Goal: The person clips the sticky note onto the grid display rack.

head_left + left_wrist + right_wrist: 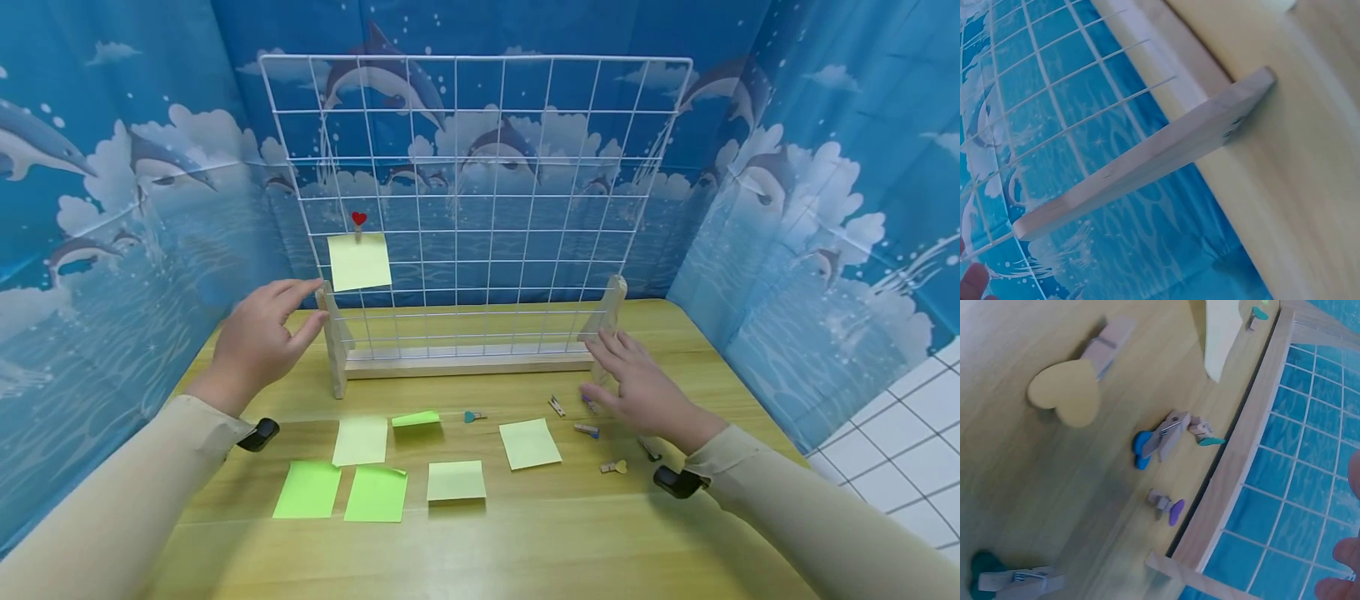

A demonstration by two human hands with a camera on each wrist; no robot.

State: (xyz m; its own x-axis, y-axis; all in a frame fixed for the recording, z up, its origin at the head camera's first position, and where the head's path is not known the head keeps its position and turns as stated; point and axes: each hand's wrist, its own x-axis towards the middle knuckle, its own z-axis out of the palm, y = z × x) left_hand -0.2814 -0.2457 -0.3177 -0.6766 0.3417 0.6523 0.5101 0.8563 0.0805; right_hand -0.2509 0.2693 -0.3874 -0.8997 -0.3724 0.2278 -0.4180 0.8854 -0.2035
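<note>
A white wire grid (491, 197) stands upright in a wooden stand (465, 364). A clothespin with a red heart (359, 219) holds a pale yellow sticky note (360, 265) on the grid's left side. My left hand (262, 335) is beside the stand's left leg (1147, 153), fingertips right at its top, thumb spread apart. With fingers extended, my right hand (643, 385) reaches to the right leg (617, 293), overlapping its lower part in the head view. Neither hand grips a loose item. In the left wrist view, only fingertips (974, 280) show.
Several notes lie on the table, including a bright green one (307, 490) and a pale one (529, 443). Small heart clothespins are scattered at right, with yellow (1069, 392), blue (1142, 450) and purple (1176, 512) hearts. Dolphin-print curtains (97, 208) enclose the table.
</note>
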